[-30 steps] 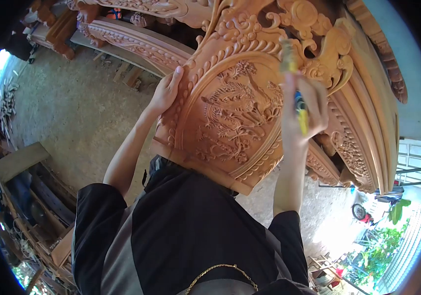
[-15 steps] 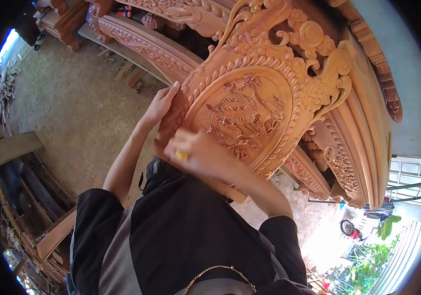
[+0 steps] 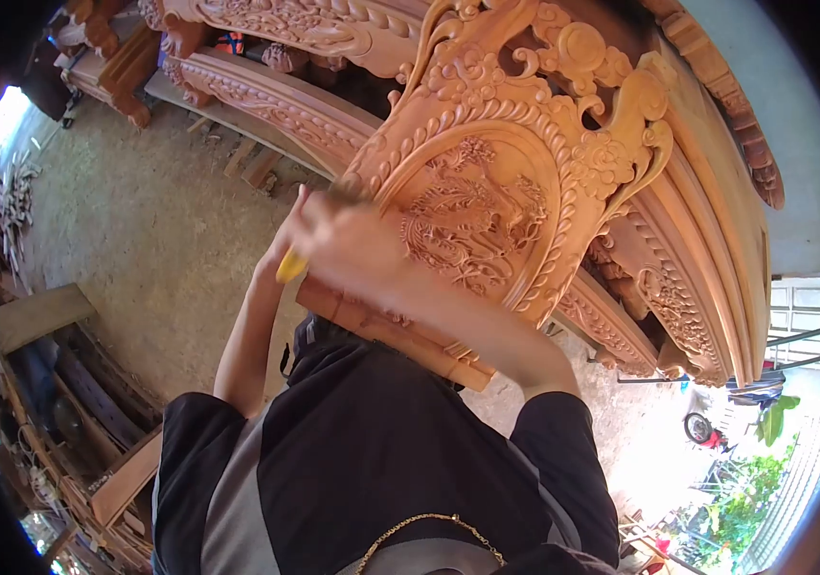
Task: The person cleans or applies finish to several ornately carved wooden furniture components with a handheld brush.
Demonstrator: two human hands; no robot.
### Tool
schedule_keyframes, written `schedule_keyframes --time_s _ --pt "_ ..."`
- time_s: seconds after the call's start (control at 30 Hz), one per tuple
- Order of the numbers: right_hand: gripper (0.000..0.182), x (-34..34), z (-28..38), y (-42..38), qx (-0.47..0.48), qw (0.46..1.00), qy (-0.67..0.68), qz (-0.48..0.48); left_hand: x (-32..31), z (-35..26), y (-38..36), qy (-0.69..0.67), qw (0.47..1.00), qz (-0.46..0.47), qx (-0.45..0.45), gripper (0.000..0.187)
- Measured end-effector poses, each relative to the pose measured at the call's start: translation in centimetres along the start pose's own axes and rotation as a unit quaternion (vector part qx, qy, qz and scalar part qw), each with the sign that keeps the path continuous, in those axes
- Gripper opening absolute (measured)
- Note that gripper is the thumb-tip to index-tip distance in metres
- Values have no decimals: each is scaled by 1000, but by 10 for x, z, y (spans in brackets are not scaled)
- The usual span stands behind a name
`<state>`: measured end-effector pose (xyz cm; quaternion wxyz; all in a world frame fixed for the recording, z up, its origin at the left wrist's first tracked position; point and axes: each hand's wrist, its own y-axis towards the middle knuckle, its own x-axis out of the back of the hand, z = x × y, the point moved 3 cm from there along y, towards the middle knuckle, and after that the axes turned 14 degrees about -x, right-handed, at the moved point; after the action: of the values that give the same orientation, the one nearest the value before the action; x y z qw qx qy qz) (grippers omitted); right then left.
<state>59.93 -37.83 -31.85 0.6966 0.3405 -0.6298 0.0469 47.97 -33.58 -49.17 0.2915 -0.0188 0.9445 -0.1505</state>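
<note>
A carved wooden chair back [image 3: 400, 182] leans toward me, with an oval relief panel [image 3: 477, 220] in its middle and a scrolled openwork top. My right hand [image 3: 348, 240], blurred by motion, crosses to the chair back's left edge. Its fingers are closed on a small yellow thing [image 3: 290, 265], too smeared to name. My left hand [image 3: 293, 220] is at that same edge, gripping it from the side. The right hand covers much of it, and its fingers are mostly hidden. The chair back's lower rail [image 3: 391, 337] lies close against my waist.
More carved furniture parts [image 3: 276, 96] are stacked behind and to the right, close to the chair back. Wood offcuts [image 3: 255, 163] lie on the concrete floor [image 3: 142, 220] at left. A wooden frame [image 3: 123, 470] with dark boards stands lower left. A motorbike [image 3: 702, 428] is outside at right.
My right hand has moved left and up along the chair back, now overlapping my left hand. The yellow thing has moved left with it. The left hand stays at the edge.
</note>
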Motion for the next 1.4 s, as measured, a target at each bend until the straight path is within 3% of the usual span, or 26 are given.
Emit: schedule_keyframes --time_s 0.03,0.07,0.2,0.23,0.27,0.37,0.43,0.47,0.5,0.57,0.63,0.67,0.7,0.8,0.87,0.93,1.03,1.07,1.1,1.13,1.2,1.23,1.3,1.4 --pt "19 -17 27 -16 -10 989 138 57 12 6 10 -81 979 154 104 52" --pt "17 -31 42 -26 -19 955 275 112 18 10 12 -158 918 300 205 55" --pt "14 -38 24 -16 -68 912 394 93 55 34 10 -156 914 255 274 55" --pt "15 -37 -5 -1 -89 908 403 75 74 53 16 -51 959 203 189 50" --pt "17 -27 -36 14 -143 861 473 124 86 60 17 55 982 150 99 46" --pt "23 34 -117 57 -259 901 348 -8 6 4 -32 -8 985 95 143 47" --pt "23 81 -155 79 -199 943 182 -197 9 1 -34 13 983 114 140 48" --pt "14 115 -155 83 -184 962 70 -190 11 0 -34 31 981 132 137 50" --pt "24 138 -155 83 -166 969 -43 -179 18 3 -31 33 981 134 137 50" --pt "16 138 -165 75 -149 967 -34 -205 35 16 -24 32 981 135 133 49" --pt "22 113 -187 55 -65 960 -48 -269 33 20 -27 6 983 126 132 49" --pt "22 108 -184 39 -70 959 -53 -271 32 20 -28 -23 985 115 130 48" --pt "11 109 -171 19 -91 967 -54 -231 32 19 -29 -21 984 121 131 48" --pt "11 133 -146 -34 -136 974 -23 -182 34 20 -33 -10 986 106 125 36" --pt "12 139 -143 -68 -180 960 22 -214 34 20 -37 -29 988 70 133 34" --pt "13 142 -132 -105 -250 955 80 -142 49 30 -31 -26 988 71 136 30" --pt "12 140 -105 -158 -231 967 73 -73 55 41 -24 -30 988 65 139 26" --pt "12 138 -95 -173 -251 957 144 15 56 42 -24 -40 988 54 141 28" --pt "15 134 -90 -183 -268 934 214 102 56 39 -25 -52 981 103 157 33" --pt "15 135 -92 -191 -273 933 215 97 59 40 -25 -46 980 107 159 33" --pt "25 123 -93 -209 -321 852 275 309 59 37 -23 -47 969 188 152 28" --pt "25 125 -96 -208 -328 852 277 300 59 38 -23 -12 982 118 145 26" --pt "33 134 -107 -199 -347 840 302 288 57 40 -23 -8 984 112 139 30" --pt "32 158 -139 -176 -375 871 249 196 70 43 -15 12 984 132 121 36"
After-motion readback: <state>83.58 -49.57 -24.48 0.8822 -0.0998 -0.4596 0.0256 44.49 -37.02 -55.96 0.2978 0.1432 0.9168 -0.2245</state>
